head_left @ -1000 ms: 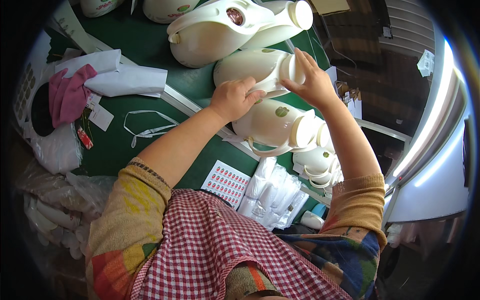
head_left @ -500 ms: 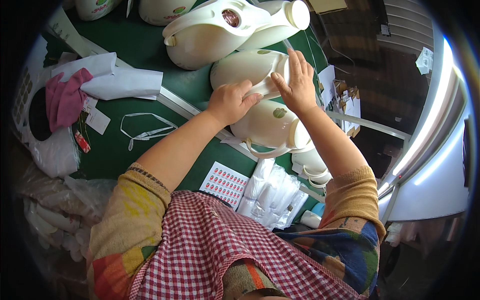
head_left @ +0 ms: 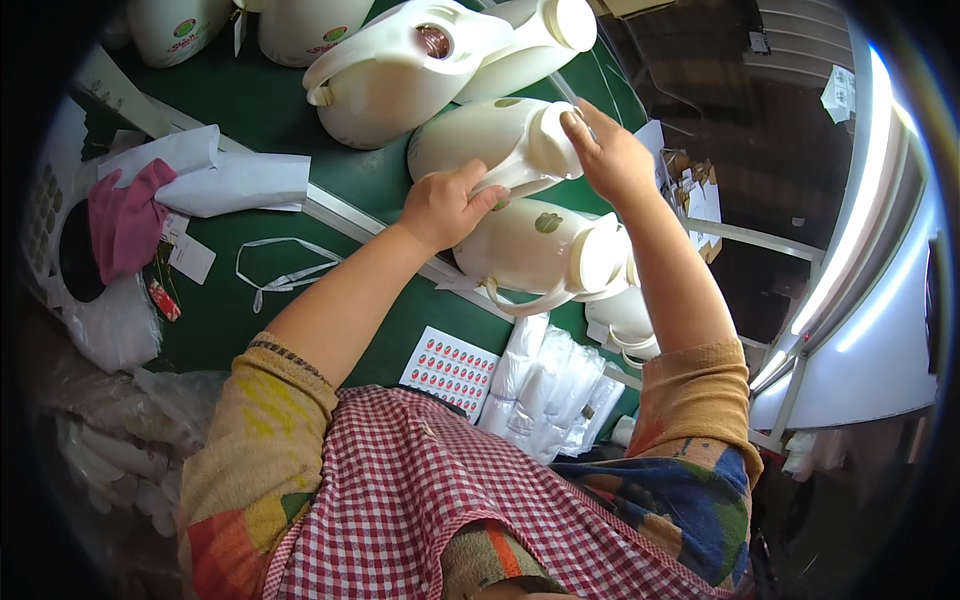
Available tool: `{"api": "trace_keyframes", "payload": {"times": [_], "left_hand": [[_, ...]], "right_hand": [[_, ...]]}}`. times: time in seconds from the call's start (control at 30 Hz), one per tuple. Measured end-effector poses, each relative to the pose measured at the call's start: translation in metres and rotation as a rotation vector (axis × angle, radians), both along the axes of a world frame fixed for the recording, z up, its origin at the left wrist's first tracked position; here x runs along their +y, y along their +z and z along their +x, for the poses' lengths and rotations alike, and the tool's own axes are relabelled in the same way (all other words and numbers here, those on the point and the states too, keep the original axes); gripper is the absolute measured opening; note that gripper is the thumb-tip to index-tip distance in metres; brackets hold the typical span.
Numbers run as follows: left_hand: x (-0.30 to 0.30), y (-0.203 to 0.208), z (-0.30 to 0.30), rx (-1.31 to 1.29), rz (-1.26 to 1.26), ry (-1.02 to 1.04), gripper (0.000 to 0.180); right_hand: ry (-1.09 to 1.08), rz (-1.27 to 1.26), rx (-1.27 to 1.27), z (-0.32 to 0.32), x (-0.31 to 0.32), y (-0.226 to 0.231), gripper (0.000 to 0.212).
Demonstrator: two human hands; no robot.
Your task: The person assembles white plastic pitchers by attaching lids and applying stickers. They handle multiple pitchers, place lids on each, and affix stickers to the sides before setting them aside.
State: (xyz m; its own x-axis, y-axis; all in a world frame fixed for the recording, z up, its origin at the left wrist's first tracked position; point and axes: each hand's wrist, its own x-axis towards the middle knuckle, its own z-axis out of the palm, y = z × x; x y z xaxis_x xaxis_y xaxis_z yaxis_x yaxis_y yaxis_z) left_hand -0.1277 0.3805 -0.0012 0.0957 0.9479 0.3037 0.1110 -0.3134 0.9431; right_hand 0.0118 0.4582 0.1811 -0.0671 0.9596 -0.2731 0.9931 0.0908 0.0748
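A cream vacuum jug (head_left: pixel 455 145) lies on its side, its lid end toward the right. My left hand (head_left: pixel 445 208) is closed round its handle, thumb and fingers wrapped over the near side. At the lid (head_left: pixel 553 142), my right hand (head_left: pixel 615 160) is curled with the thumb against the rim; its other fingers are partly hidden behind. Just nearer to me lies a second cream jug (head_left: pixel 525 240) with a green emblem and its handle toward me. Beyond the held jug lies another one (head_left: pixel 385 100), its round opening showing a shiny reddish inside.
More cream jugs (head_left: pixel 180 30) stand at the far left. A sticker sheet (head_left: pixel 450 370) and clear plastic bags (head_left: pixel 545 390) lie near my apron. White paper (head_left: pixel 235 180), a pink cloth (head_left: pixel 125 215) and a looped white strap (head_left: pixel 285 275) are on the green table's left. A metal rail (head_left: pixel 345 215) crosses the table.
My right hand has gone from lying flat with fingers stretched over the lid to curling at its end. The left hand stays on the handle. The view has shifted slightly.
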Motion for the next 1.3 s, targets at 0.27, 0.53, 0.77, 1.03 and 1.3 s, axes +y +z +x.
{"api": "trace_keyframes", "payload": {"times": [0.27,0.53,0.77,1.03,1.3], "left_hand": [[0.000,0.004,0.004,0.002,-0.043,-0.024,0.036],[0.000,0.005,0.007,0.024,-0.081,-0.054,0.039],[0.002,-0.004,0.006,-0.134,-0.065,-0.109,0.033],[0.023,0.011,-0.007,-0.396,-0.487,-0.546,0.023],[0.021,0.015,-0.015,-0.558,-0.532,-0.552,0.021]], "right_hand": [[0.139,0.376,-0.016,0.045,-0.011,0.003,0.060],[-0.011,0.313,0.180,0.059,-0.019,-0.010,0.058],[0.776,0.334,0.015,0.045,-0.008,0.008,0.078],[0.235,0.330,0.015,0.014,-0.009,-0.044,0.072],[0.799,0.349,0.287,0.047,0.002,-0.043,0.063]]}}
